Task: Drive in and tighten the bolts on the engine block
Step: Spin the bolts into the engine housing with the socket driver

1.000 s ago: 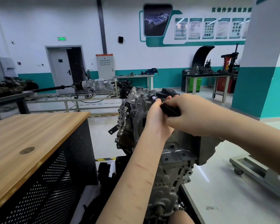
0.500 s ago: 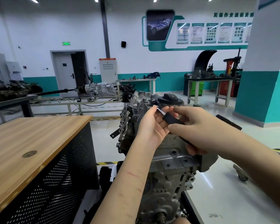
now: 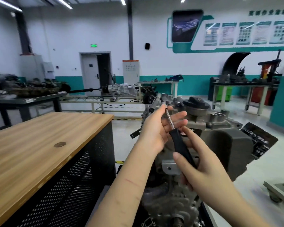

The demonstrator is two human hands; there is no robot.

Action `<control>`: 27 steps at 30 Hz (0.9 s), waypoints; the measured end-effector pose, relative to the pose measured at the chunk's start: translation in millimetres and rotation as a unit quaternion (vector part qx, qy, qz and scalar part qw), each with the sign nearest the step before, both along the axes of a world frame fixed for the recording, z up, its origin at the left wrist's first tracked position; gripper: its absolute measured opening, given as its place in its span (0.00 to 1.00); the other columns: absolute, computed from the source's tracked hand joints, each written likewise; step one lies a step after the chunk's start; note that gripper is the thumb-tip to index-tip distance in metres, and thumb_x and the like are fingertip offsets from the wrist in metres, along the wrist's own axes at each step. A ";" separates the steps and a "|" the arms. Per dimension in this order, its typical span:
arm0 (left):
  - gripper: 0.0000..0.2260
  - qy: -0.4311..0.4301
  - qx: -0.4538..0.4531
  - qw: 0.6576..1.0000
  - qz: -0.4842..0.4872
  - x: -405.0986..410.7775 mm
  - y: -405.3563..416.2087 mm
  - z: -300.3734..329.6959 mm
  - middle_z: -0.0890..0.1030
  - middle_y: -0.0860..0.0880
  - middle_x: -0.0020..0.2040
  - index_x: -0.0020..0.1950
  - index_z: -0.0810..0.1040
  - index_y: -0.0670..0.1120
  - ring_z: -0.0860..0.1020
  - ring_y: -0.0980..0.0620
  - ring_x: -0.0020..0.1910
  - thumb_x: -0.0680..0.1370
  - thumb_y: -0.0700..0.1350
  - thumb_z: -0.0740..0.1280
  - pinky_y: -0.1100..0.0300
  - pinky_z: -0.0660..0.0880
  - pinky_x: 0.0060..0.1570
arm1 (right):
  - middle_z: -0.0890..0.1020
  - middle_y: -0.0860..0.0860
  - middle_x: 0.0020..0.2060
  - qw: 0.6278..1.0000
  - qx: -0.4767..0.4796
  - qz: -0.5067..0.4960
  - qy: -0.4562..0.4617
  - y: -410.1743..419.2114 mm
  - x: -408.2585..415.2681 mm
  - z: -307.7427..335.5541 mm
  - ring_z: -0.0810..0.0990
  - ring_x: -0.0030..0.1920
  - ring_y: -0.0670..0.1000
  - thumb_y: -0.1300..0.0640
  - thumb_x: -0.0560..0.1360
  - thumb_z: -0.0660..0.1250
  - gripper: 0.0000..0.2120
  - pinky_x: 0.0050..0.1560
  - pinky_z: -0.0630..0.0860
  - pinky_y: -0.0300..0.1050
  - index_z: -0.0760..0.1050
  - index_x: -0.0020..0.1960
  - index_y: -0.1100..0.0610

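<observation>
— Both hands on the wrench [image 3: 179, 138]? Engine block [image 3: 220, 141]?
— Right hand [image 3: 202, 171] wraps the handle; left hand [image 3: 154, 128] pinches its tip. Block just beyond fingertips. Seat squarely, then turn.

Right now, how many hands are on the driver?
2. The right hand grips the black handle of the driver, low and near the camera. The left hand holds the metal shaft near its tip, above the engine block.

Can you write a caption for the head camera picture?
Both hands hold a black-handled metal tool above the grey engine block.
</observation>
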State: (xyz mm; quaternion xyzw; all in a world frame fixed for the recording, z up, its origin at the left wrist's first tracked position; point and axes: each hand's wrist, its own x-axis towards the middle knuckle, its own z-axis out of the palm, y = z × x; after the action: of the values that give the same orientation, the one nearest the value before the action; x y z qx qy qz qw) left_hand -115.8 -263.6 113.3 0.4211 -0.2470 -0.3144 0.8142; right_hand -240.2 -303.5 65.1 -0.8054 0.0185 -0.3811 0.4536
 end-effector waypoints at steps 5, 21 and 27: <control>0.11 -0.014 -0.022 0.994 0.109 39.0 59.9 9.7 0.83 0.46 0.32 0.45 0.71 0.45 0.81 0.52 0.26 0.81 0.49 0.55 0.63 0.77 0.26 | 0.77 0.42 0.46 0.995 0.033 0.096 -0.001 35.4 62.0 2.6 0.76 0.30 0.45 0.61 0.73 0.66 0.28 0.30 0.69 0.34 0.61 0.63 0.36; 0.09 -0.128 0.474 0.635 0.596 55.5 433.3 -62.7 0.80 0.43 0.48 0.52 0.77 0.41 0.76 0.54 0.38 0.80 0.45 0.60 0.63 0.71 0.36 | 0.79 0.46 0.44 0.852 0.220 0.438 0.184 269.4 207.2 -42.2 0.76 0.51 0.47 0.61 0.75 0.66 0.04 0.46 0.68 0.36 0.75 0.49 0.53; 0.12 -0.143 0.702 0.545 0.435 57.5 445.2 -138.1 0.80 0.49 0.45 0.53 0.78 0.44 0.75 0.56 0.38 0.76 0.51 0.67 0.67 0.70 0.35 | 0.79 0.45 0.44 0.862 0.183 0.419 0.219 278.3 216.7 -68.1 0.76 0.48 0.46 0.61 0.75 0.67 0.05 0.39 0.67 0.32 0.74 0.50 0.54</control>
State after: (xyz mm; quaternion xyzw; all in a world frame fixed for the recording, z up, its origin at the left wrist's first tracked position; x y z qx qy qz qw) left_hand -58.4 181.6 -24.8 0.9536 0.1531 0.0697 0.2498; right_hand -23.5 -25.2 -3.0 -0.7025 -0.1528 0.0418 0.6939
